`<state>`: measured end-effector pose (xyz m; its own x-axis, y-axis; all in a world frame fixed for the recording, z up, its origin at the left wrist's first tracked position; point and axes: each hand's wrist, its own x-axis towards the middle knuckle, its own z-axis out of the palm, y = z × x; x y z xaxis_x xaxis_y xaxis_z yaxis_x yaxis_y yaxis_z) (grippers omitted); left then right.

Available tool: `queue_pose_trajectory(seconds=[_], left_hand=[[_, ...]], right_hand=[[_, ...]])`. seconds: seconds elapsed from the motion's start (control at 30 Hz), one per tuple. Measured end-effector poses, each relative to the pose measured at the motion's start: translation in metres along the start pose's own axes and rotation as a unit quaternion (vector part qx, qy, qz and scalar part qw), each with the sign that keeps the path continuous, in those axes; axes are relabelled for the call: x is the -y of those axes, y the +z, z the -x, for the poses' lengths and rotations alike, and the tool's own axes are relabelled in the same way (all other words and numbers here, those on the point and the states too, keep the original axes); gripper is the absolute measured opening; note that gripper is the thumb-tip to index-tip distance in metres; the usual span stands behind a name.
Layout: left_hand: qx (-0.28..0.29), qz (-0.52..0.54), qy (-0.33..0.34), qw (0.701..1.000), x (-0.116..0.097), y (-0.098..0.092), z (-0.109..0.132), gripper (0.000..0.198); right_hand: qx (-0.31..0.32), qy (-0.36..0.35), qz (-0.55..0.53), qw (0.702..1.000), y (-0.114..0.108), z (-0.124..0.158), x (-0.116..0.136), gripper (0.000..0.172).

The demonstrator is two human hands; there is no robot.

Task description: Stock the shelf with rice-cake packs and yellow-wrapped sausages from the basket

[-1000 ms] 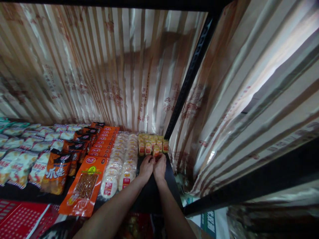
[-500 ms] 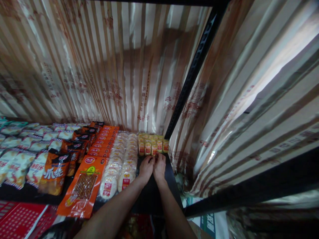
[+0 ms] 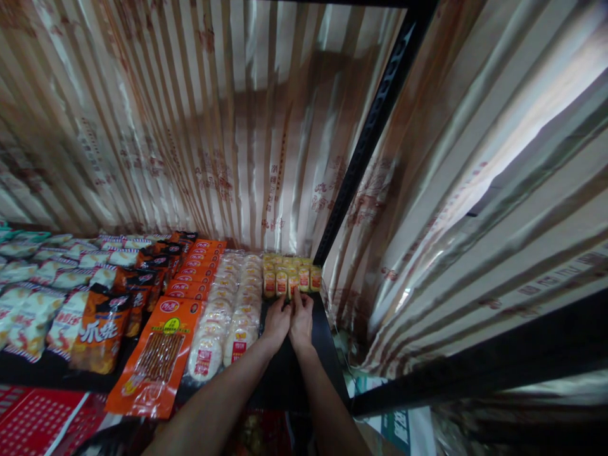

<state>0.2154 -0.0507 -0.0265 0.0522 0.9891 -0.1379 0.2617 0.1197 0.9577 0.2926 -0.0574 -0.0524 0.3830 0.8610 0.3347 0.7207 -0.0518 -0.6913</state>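
Small yellow snack packs with red labels [image 3: 268, 282] stand in rows at the far right end of the black shelf [image 3: 280, 383]. My left hand [image 3: 276, 323] and my right hand [image 3: 301, 318] come together at the front row. Their fingers are closed around the lower part of one small yellow snack pack [image 3: 293, 283], the middle one of that row. Part of its base is hidden by my fingertips. Just left of my left hand run two columns of round white rice crackers in clear wrappers [image 3: 240, 339].
Orange snack-stick packs [image 3: 156, 354], black-and-orange bags [image 3: 101, 332] and white snack bags [image 3: 35, 316] line the shelf leftward. A black upright post [image 3: 363, 152] rises at the back right corner. Striped sheeting [image 3: 247, 126] hangs behind. A red basket [image 3: 40, 418] sits low left.
My right fingers have stretched further up the front of the middle yellow pack. My left hand has shifted slightly left. The packs stand nearly where they were.
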Motion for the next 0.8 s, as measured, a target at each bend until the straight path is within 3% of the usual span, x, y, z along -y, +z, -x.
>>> queue_pose_trajectory(seconds=[0.37, 0.7, 0.8], left_hand=[[0.029, -0.077, -0.025, 0.996, -0.007, -0.001, -0.002, 0.047], [0.002, -0.078, -0.007, 0.997, -0.004, -0.002, -0.001, 0.045], [-0.009, -0.082, 0.004, 0.997, -0.011, 0.007, 0.006, 0.045]], right_hand=[[0.015, 0.004, -0.004, 1.0, 0.0, 0.0, 0.0, 0.049], [0.012, -0.012, -0.007, 1.0, 0.006, -0.001, -0.008, 0.053], [0.005, -0.023, -0.025, 0.999, 0.007, 0.0, -0.01, 0.052]])
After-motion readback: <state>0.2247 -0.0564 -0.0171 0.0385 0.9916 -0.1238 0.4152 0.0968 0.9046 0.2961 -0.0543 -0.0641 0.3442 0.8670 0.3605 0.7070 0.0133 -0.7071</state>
